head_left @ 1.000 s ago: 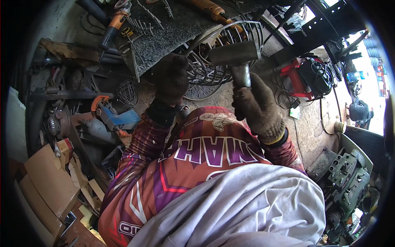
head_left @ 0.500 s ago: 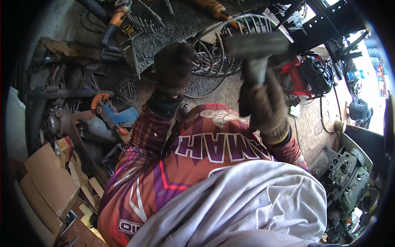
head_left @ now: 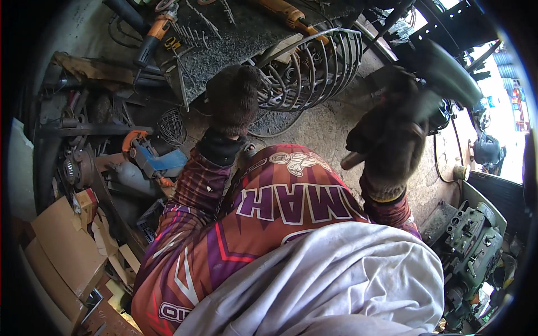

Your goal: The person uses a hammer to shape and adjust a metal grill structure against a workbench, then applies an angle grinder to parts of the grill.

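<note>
My right hand [head_left: 392,140], in a dark brown work glove, is wrapped around a hammer. The brown end of its handle [head_left: 353,161] sticks out below the fist, and the large hammer head [head_left: 448,73] is smeared by motion at the upper right. My left hand [head_left: 232,101], gloved too, is a closed fist at the bench's near edge. Whatever it grips is hidden by the glove. Just right of that fist is a curved cage of bent metal rods [head_left: 330,70], with loose metal parts visible through its bars.
A dusty dark workbench [head_left: 224,53] bears an orange angle grinder [head_left: 154,36], another orange power tool [head_left: 291,17] and several thin rods. A blue and orange tool [head_left: 159,157] and cardboard [head_left: 67,241] lie at left. A green-grey machine [head_left: 473,246] stands at lower right.
My right hand has swung the hammer away from above the metal cage, to the right. My left fist has stayed nearly in place.
</note>
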Demonstrator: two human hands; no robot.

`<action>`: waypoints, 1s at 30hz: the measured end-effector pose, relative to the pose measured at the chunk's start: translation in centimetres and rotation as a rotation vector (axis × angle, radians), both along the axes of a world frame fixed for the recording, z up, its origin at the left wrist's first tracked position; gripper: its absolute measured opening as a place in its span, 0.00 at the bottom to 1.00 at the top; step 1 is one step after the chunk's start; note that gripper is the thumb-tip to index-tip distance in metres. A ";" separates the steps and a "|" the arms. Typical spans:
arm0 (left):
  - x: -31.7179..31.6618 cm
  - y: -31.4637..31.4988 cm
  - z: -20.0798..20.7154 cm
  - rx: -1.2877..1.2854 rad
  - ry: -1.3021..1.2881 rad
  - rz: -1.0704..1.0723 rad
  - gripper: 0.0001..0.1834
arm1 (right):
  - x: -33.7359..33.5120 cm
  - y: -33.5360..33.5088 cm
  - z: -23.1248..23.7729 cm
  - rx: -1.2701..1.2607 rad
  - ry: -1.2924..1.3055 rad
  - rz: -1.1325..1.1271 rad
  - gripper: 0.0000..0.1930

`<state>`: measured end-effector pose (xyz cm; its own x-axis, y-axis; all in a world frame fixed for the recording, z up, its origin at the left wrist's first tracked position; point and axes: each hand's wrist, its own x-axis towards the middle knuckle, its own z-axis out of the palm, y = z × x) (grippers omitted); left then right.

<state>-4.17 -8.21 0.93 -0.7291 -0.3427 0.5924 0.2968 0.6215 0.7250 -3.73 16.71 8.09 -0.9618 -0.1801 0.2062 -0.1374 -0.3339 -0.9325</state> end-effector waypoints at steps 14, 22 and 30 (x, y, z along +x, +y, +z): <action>-0.7 -0.7 -0.2 -0.203 0.000 0.048 0.26 | -0.7 -0.1 0.1 0.247 -0.077 0.088 0.17; -0.1 -1.2 -0.9 -0.110 -0.121 0.000 0.18 | -0.4 -0.6 0.7 0.273 -0.069 0.059 0.20; -0.9 -0.9 -0.5 -0.146 0.075 0.131 0.25 | -1.2 0.2 -1.8 0.516 0.036 0.197 0.21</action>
<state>-5.05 -9.07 0.39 -0.6358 -0.3381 0.6939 0.2566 0.7553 0.6031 -4.96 16.95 6.31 -0.8938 -0.4420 0.0761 -0.1539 0.1430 -0.9777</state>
